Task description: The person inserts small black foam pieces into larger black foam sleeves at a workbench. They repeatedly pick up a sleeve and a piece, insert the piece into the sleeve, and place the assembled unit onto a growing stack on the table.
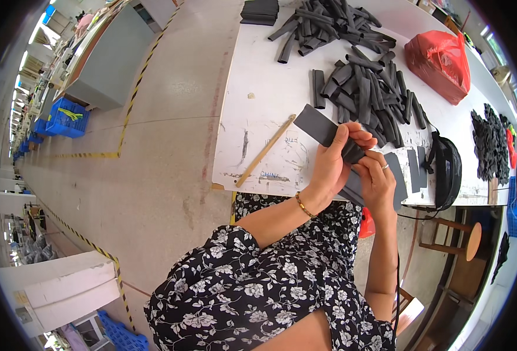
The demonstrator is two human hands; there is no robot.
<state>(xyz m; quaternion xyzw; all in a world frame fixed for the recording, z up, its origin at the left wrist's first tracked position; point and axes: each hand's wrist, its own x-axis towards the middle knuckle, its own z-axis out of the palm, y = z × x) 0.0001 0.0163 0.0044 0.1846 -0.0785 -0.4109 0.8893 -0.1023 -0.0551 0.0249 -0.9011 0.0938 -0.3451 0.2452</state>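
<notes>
Above the near edge of the white table (pixel 235 126), both hands hold a flat dark grey strip (pixel 316 124) that looks like fabric. My left hand (pixel 328 161) has its thumb and fingers closed on the strip's middle, and one end sticks out to the upper left. My right hand (pixel 376 181) pinches the other end, which is bent over between the hands. Its ring finger bears a ring. Below and beside the right hand lie flat dark pieces (pixel 397 175). A thin wooden stick (pixel 265 151) rests left of my left hand.
Beyond the hands are two heaps of dark rolled tubes (pixel 364 93). A stack of flat dark pieces (pixel 259 11) sits far left. To the right are a red plastic bag (pixel 440 61), a black pouch-like item (pixel 445 167) and a dark heap (pixel 489 143). A wooden stool (pixel 473 241) stands below.
</notes>
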